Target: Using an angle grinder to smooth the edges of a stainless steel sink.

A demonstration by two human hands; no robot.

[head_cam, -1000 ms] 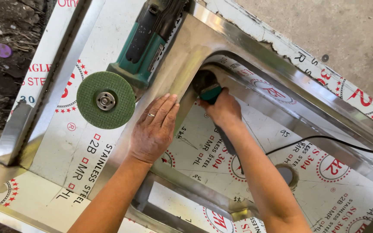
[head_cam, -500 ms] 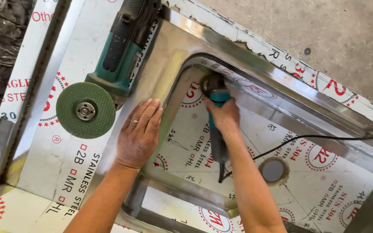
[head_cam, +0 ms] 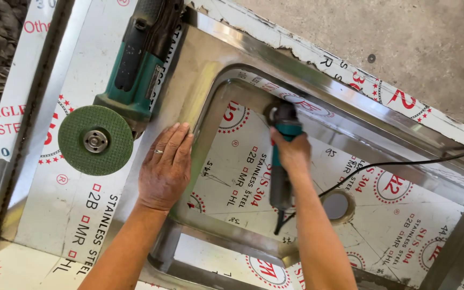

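My right hand point(head_cam: 292, 151) grips a small teal and black angle grinder point(head_cam: 281, 177) inside the basin of a stainless steel sink point(head_cam: 200, 80). Its head presses against the basin's far wall near the rounded corner. The grinder's black cord point(head_cam: 404, 161) trails off to the right. My left hand point(head_cam: 165, 167) lies flat, fingers together, on the bare steel rim left of the basin. A ring shows on one finger. Just left of that hand lies a larger teal angle grinder point(head_cam: 135, 70) with a green disc point(head_cam: 95, 140), disc facing up, untouched.
White protective film with red and black print covers the sink's deck and basin floor. A round drain hole point(head_cam: 337, 205) sits in the basin floor to the right of my right arm. Concrete floor point(head_cam: 404, 43) lies beyond the sink's far edge; dirt shows at the far left.
The view has shifted, so the sink sits further right and lower in the frame. My right hand and small grinder have moved along the far basin wall. My left hand stays flat on the rim.
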